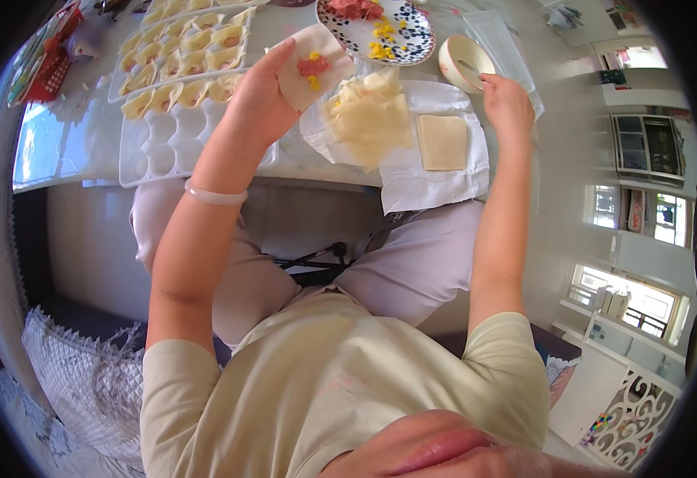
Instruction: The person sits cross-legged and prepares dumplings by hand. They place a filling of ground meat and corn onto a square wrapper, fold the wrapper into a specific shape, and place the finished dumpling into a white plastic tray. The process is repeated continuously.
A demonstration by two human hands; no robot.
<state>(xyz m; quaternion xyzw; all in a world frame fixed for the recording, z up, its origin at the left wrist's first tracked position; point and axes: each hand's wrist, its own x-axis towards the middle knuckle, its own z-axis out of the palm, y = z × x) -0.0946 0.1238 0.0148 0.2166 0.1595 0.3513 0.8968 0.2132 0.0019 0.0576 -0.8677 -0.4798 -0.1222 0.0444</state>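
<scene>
My left hand [265, 99] holds a square dumpling wrapper [294, 82] spread out on its palm and fingers. A dab of pink minced meat [313, 67] with yellow corn kernels lies on that wrapper. My right hand [509, 105] is closed in a pinch at the near right rim of a small white bowl [446, 65]. A slim greyish shape shows inside the bowl near the fingertips; whether they grip it I cannot tell. Between the hands, a loose pile of wrappers [368, 115] and a neat square stack of wrappers [444, 143] rest on white wrapping [412, 187].
A patterned plate [420, 49] with minced meat and corn stands at the far middle. Clear plastic trays [129, 163] at the left hold several filled dumplings [197, 54], with bare round hollows in the nearest one. A red basket [49, 76] stands far left, a clear lid [501, 48] beyond the bowl.
</scene>
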